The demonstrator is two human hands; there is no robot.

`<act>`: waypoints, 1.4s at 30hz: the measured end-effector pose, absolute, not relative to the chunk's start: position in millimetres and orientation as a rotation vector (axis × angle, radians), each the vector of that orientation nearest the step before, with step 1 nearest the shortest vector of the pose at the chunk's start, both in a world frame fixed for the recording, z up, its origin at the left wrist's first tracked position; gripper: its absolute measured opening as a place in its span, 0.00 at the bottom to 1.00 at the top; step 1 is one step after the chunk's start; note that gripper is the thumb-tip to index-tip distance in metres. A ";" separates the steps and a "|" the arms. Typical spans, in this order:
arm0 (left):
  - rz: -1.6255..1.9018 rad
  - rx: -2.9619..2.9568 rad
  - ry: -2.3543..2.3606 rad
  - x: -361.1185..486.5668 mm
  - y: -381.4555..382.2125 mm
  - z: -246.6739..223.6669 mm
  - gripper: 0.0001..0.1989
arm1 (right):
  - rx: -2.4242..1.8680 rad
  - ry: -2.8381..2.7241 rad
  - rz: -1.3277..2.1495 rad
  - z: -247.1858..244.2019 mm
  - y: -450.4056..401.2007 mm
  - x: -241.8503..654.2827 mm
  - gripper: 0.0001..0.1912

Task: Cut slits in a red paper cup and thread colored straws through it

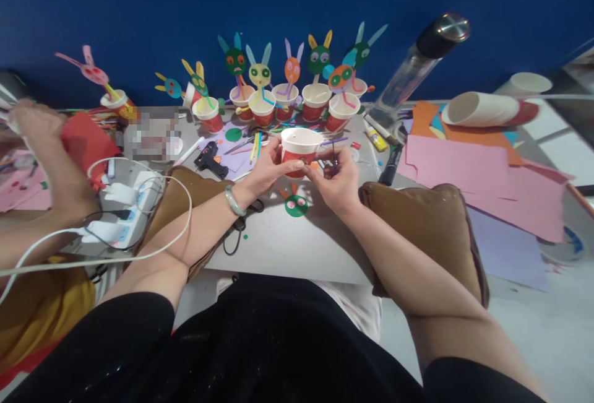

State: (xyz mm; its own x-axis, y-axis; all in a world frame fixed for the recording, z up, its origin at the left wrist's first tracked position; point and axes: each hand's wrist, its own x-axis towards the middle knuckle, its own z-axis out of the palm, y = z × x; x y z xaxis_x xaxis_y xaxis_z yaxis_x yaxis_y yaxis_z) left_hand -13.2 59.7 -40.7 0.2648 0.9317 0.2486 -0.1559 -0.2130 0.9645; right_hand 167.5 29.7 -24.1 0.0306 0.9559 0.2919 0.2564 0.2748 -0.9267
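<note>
A red and white paper cup (301, 138) is held upright over the table, with my left hand (273, 164) wrapped round its left side. My right hand (338, 174) has its thumb and finger at the cup's lower right front. A thin dark tool (334, 156), perhaps scissors, sits among the right fingers; its kind is not clear. Just below the cup lies a green paper face (296, 206) with pink eyes and orange ears.
Several paper cups with rabbit figures (262, 109) line the back. A black glue gun (211, 158) lies left, near a power strip (137, 211) with cables. Brown cushions (422, 223) flank my arms. Coloured paper (464, 164) and a bottle (403, 78) stand right. Another person's arm (55, 143) reaches in left.
</note>
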 end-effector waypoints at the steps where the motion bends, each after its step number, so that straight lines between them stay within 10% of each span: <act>1: 1.232 1.425 0.794 -13.5 60.0 -41.2 0.38 | -1.204 -1.478 0.798 -24.3 28.7 167.9 0.28; 42: 1.062 1.469 0.657 -14.3 65.4 -51.9 0.50 | -0.962 -1.775 0.603 -6.8 16.4 172.9 0.08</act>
State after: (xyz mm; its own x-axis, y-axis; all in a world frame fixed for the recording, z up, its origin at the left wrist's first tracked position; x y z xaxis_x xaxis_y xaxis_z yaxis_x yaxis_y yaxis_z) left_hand -14.3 65.4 -51.9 0.4335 0.8665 0.2474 -0.1660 -0.1930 0.9670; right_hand 172.9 16.4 -6.8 -0.1964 0.8271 0.5266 0.3350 0.5614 -0.7567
